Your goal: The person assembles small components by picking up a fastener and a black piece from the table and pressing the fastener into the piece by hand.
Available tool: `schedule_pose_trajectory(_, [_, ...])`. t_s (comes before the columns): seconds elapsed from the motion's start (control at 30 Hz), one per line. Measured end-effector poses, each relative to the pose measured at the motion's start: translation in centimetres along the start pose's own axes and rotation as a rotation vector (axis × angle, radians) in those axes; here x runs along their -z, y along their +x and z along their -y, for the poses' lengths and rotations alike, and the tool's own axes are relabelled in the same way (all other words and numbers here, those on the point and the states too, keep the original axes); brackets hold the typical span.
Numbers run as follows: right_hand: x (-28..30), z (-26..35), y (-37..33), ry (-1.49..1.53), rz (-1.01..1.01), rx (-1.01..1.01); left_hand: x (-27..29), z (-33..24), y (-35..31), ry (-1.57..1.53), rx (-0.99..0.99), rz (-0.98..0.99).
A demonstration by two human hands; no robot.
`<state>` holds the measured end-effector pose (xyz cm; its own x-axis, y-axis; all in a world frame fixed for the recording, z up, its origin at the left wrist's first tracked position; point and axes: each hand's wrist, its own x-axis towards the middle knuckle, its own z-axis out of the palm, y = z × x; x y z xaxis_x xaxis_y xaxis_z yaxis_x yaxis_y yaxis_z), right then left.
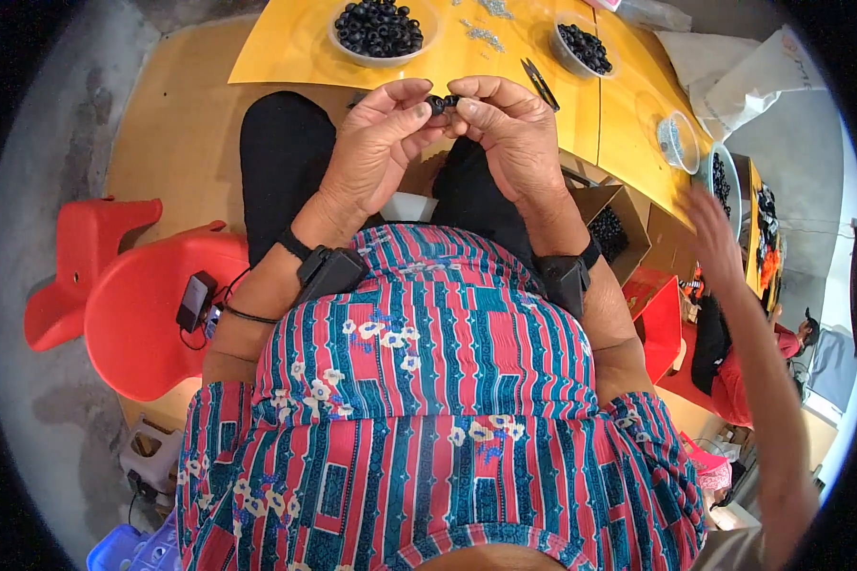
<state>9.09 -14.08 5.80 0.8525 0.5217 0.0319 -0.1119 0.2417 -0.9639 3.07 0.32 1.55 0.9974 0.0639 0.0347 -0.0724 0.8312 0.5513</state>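
Note:
Both hands meet in front of me, above my lap at the near edge of the yellow table. My left hand (376,138) is closed in a pinch on a small black ring-like piece (436,105). My right hand (516,133) pinches a second small black piece (451,101) against it; the fingers partly cover both. Beyond my hands stands a clear bowl (432,44) of black round pieces (378,27). Black-handled snips (540,84) lie on the table right of my right hand. Small silvery bits (486,38) are scattered between the bowls.
Another bowl (560,63) of black pieces stands at the far right, with a small clear tub (692,157) nearer. A co-worker's bare arm (757,333) reaches toward a wide basin (736,205). An open carton (638,224) sits below the table; red chairs (148,324) stand left.

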Motion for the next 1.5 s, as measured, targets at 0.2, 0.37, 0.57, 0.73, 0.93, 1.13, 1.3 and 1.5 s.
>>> schedule_pose_trajectory(0.2, [0.18, 0.18, 0.07, -0.096, 0.027, 0.029, 0.00, 0.09, -0.06, -0.017, -0.011, 0.007])
schedule_pose_trajectory(0.37, [0.31, -0.05, 0.14, -0.154, -0.002, 0.012, 0.18, 0.25, -0.02, 0.006, -0.006, -0.011])
schedule_pose_trajectory(0.57, [0.54, 0.12, 0.30, -0.231, 0.047, 0.074, 0.42, 0.38, 0.03, 0.047, -0.021, -0.017])
schedule_pose_trajectory(0.73, [0.51, -0.03, 0.34, -0.278, 0.030, 0.102, 0.39, 0.38, -0.04, 0.084, -0.033, -0.042])
schedule_pose_trajectory(0.93, [0.56, -0.06, 0.31, -0.320, 0.025, 0.116, 0.53, 0.48, 0.00, 0.097, -0.049, -0.048])
schedule_pose_trajectory(1.13, [0.60, -0.14, 0.26, -0.342, 0.011, 0.126, 0.28, 0.48, -0.07, 0.127, -0.064, -0.051])
schedule_pose_trajectory(1.3, [0.57, 0.02, 0.21, -0.351, 0.010, 0.127, 0.32, 0.51, -0.03, 0.155, -0.081, -0.063])
schedule_pose_trajectory(1.5, [0.50, 0.01, 0.23, -0.405, 0.006, 0.143, 0.07, 0.39, -0.07, 0.222, -0.089, -0.076])
